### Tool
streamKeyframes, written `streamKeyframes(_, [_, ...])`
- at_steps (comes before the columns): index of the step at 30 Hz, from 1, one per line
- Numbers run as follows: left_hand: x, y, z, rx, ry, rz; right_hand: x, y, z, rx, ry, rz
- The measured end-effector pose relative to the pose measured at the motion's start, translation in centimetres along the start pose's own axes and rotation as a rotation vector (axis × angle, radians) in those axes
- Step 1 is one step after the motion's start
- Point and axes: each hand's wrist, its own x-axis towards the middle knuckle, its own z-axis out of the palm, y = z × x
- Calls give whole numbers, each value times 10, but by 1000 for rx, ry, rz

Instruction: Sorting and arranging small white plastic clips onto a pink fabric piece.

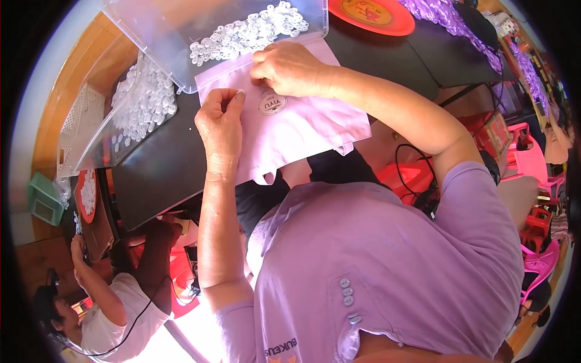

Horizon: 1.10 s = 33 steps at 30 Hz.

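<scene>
A flat pink bag (pixel 302 124) with a round printed emblem lies across the table's near edge and my lap; pink cloth shows at its lower end. My right hand (pixel 287 68) rests over its upper part, fingers curled and pressed onto it near the top strip. At its left side is my left hand (pixel 221 121), thumb and forefinger pinched together; whatever lies between them is hidden. Just beyond the bag stands a clear plastic bin (pixel 163 45) with many small white oval pieces (pixel 251 33).
More white pieces (pixel 145 100) fill a clear container at the left. A red plate (pixel 387 21) sits at the back, near purple shiny material (pixel 442 18). Another person (pixel 115 296) works at lower left by a red dish (pixel 88 193). Pink stools (pixel 523 148) stand at right.
</scene>
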Motion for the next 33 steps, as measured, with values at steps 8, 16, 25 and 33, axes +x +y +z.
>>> streamKeyframes(8, [1,-4,0,-53,-8,14,-4,-2,7,-19,66,-46])
streamKeyframes(16, [2,-2,-1,-31,-12,-28,-7,-1,15,-21,145,-68])
streamKeyframes(25, [4,-6,-2,-59,-7,20,-1,-8,16,-153,132,-81])
streamKeyframes(33, [7,7,-11,-347,-59,-143,15,-14,-5,328,171,90])
